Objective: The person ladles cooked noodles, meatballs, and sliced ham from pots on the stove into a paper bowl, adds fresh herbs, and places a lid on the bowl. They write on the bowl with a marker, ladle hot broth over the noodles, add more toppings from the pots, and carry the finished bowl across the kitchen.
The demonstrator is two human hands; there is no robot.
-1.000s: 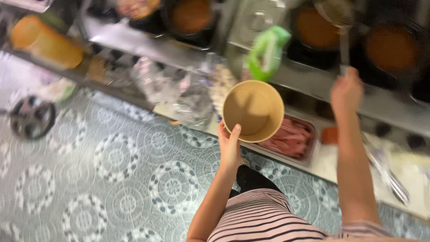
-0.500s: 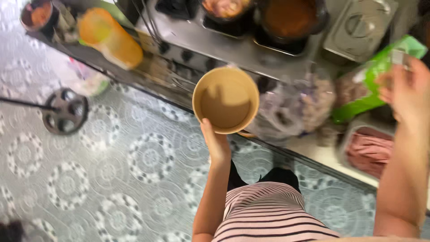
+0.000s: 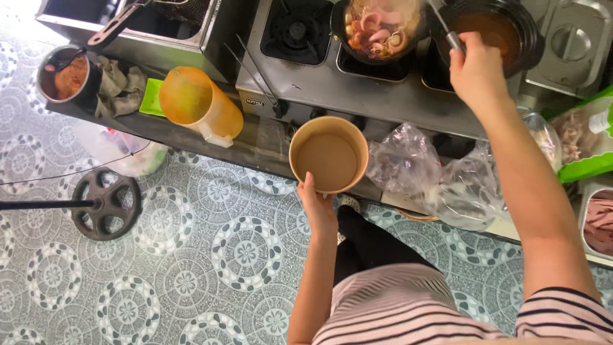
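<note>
Right hand (image 3: 476,70) moved onto ladle handle (image 3: 447,32), fingers clenched | left hand (image 3: 317,207) gripping paper bowl (image 3: 329,155) | ladle's scoop hidden

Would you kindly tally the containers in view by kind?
Cooking pots on the stove: 2
Paper bowl in the left hand: 1
Orange pitcher: 1
Small pot of red paste: 1
Total: 5

A: Bowl (image 3: 329,154): tan, plain, inside and out. Jug (image 3: 199,105): translucent orange. Mat under it (image 3: 151,97): bright green.

B: Floor (image 3: 191,255): grey-green tiles, white round floral medallions. Shirt (image 3: 396,306): pink-white with dark stripes. Pot (image 3: 495,29): black, orange-brown broth. Bag (image 3: 590,137): green edge.
</note>
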